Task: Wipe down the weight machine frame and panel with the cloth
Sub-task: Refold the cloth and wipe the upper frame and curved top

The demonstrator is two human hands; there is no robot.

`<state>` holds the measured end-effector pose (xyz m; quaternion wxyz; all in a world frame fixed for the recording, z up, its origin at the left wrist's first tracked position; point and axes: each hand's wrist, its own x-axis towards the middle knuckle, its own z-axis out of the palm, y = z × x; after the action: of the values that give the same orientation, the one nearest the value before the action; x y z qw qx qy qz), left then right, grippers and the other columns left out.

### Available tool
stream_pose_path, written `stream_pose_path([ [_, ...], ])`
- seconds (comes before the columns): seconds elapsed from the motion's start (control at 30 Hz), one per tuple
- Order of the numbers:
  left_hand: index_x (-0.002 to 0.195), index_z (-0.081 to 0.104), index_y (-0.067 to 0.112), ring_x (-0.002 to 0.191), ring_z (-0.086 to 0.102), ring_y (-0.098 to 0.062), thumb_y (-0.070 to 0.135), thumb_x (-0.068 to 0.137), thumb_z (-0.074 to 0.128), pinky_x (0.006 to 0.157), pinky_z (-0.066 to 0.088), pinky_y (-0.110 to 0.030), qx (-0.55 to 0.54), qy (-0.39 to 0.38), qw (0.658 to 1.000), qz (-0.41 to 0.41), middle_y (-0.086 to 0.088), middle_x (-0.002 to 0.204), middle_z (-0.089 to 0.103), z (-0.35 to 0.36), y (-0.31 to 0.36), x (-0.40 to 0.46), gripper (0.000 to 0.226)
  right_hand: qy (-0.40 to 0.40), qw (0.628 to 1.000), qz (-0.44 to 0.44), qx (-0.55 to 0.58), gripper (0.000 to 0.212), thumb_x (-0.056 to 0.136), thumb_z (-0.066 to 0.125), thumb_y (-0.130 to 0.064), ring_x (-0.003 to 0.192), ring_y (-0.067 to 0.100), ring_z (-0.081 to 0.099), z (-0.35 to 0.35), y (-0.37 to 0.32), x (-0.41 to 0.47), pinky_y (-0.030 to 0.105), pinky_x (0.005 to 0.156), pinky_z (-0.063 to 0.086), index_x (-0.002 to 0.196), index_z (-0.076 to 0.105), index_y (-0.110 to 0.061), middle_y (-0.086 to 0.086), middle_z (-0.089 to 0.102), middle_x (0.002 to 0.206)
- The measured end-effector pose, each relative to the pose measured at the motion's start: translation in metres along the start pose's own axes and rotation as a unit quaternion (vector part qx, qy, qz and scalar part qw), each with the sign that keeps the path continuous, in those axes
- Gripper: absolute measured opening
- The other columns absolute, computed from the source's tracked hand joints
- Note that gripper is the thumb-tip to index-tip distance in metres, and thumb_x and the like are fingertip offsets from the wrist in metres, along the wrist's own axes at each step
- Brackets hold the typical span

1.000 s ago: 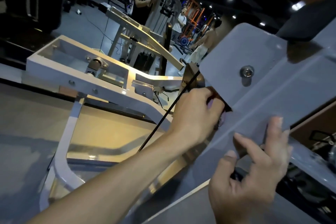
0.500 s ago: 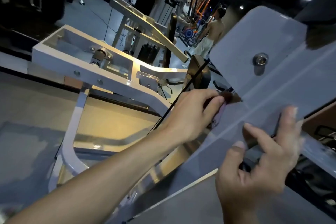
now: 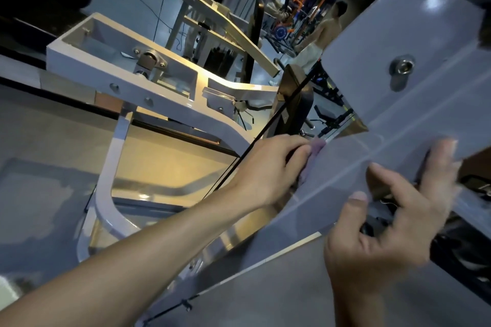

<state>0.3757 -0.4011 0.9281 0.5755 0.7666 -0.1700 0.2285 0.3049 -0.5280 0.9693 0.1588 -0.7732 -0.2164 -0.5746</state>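
A grey metal panel [image 3: 414,34] with one bolt [image 3: 402,66] fills the upper right, joined to a sloping grey frame beam [image 3: 342,167]. My left hand [image 3: 268,170] presses a small purplish cloth [image 3: 317,146] against the beam's left edge; most of the cloth is hidden under the fingers. My right hand [image 3: 385,220] grips the lower edge of the beam, thumb on top and fingers curled behind it. A black cable [image 3: 265,130] runs diagonally past my left wrist.
A white machine frame [image 3: 148,79] with a curved leg stands to the left over a mirrored floor panel. Further back stand more gym machines, a dark weight stack [image 3: 292,103], and people in the aisle at the top.
My left hand with the cloth has slid down and right along the beam's edge. The view has shifted, showing more of the panel. My right hand keeps its grip.
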Motion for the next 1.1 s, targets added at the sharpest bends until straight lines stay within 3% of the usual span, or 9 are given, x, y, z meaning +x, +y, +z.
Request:
stream_pose_path([
  [0.07,0.076,0.066,0.037,0.068,0.057,0.002,0.024,0.106,0.052,0.064,0.039,-0.016,-0.004,-0.022,0.999,-0.036,0.02,0.069,0.063,0.005,-0.02,-0.019,0.035,-0.019,1.0,0.004,0.01,0.032,0.076,0.056,0.013,0.143,0.056,0.034,-0.005,0.001,0.0,0.07,0.117,0.024,0.107,0.066,0.011,0.029,0.036,0.15],
  [0.13,0.067,0.064,0.028,0.062,0.059,-0.004,0.028,0.105,0.053,0.061,0.037,-0.018,0.012,-0.057,0.994,-0.092,0.01,0.061,0.064,0.01,-0.044,-0.035,0.04,-0.037,0.999,0.01,0.018,0.038,0.076,0.056,0.015,0.145,0.055,0.032,-0.009,0.0,-0.001,0.068,0.12,0.022,0.112,0.065,0.01,0.028,0.035,0.151],
  [0.27,0.085,0.076,0.021,0.063,0.062,-0.004,0.03,0.105,0.054,0.064,0.045,-0.025,-0.009,-0.075,0.988,-0.136,0.009,0.067,0.069,0.006,-0.04,-0.031,0.031,-0.068,0.997,0.013,0.016,0.055,0.076,0.057,0.015,0.149,0.051,0.026,-0.01,-0.005,-0.01,0.067,0.12,0.022,0.13,0.057,0.003,0.025,0.032,0.155],
  [0.37,0.108,0.078,0.028,0.076,0.064,0.004,0.028,0.104,0.056,0.073,0.053,-0.024,-0.064,-0.015,0.996,-0.062,0.02,0.079,0.07,-0.003,-0.003,-0.016,0.022,-0.086,0.996,0.025,-0.009,0.066,0.075,0.06,0.011,0.155,0.043,0.015,-0.006,-0.007,-0.023,0.069,0.12,0.018,0.14,0.054,0.002,0.018,0.029,0.161],
  [0.47,0.116,0.076,0.027,0.093,0.067,0.001,0.029,0.103,0.059,0.082,0.053,-0.024,-0.078,0.017,0.997,-0.009,0.018,0.097,0.075,-0.006,0.005,-0.017,0.022,-0.101,0.993,0.039,-0.041,0.074,0.072,0.063,0.006,0.157,0.035,0.008,-0.003,-0.009,-0.036,0.069,0.121,0.011,0.144,0.048,0.002,0.017,0.024,0.164],
  [0.6,0.094,0.077,0.02,0.076,0.068,-0.007,0.033,0.105,0.057,0.071,0.056,-0.034,-0.044,-0.048,0.994,-0.087,0.006,0.081,0.073,0.002,-0.041,-0.045,0.026,-0.136,0.987,0.026,-0.087,0.077,0.074,0.065,0.0,0.158,0.03,0.006,0.0,-0.013,-0.063,0.065,0.123,0.009,0.147,0.042,-0.003,0.015,0.024,0.164],
  [0.67,0.09,0.076,0.017,0.076,0.066,-0.011,0.037,0.104,0.056,0.073,0.056,-0.043,-0.009,-0.079,0.986,-0.146,0.004,0.081,0.072,0.005,-0.061,-0.053,0.032,-0.149,0.982,0.025,-0.11,0.076,0.075,0.063,-0.004,0.159,0.029,0.005,0.001,-0.013,-0.077,0.059,0.125,0.004,0.148,0.042,-0.005,0.013,0.024,0.164],
  [0.93,0.102,0.078,0.023,0.09,0.069,-0.007,0.038,0.103,0.055,0.08,0.054,-0.031,-0.086,-0.011,0.996,-0.038,0.012,0.091,0.076,-0.002,-0.016,-0.027,0.027,-0.169,0.979,0.012,-0.117,0.077,0.078,0.052,-0.014,0.158,0.024,0.011,0.014,-0.005,-0.13,0.049,0.128,0.005,0.153,0.034,-0.014,-0.003,0.009,0.172],
  [1.1,0.084,0.074,0.019,0.075,0.065,-0.016,0.044,0.101,0.056,0.071,0.053,-0.043,-0.033,-0.038,0.991,-0.127,0.002,0.077,0.071,0.012,-0.068,-0.061,0.036,-0.173,0.975,-0.004,-0.142,0.077,0.08,0.051,-0.013,0.158,0.024,0.01,0.017,0.002,-0.142,0.047,0.128,0.004,0.155,0.03,-0.015,-0.002,0.009,0.172],
])
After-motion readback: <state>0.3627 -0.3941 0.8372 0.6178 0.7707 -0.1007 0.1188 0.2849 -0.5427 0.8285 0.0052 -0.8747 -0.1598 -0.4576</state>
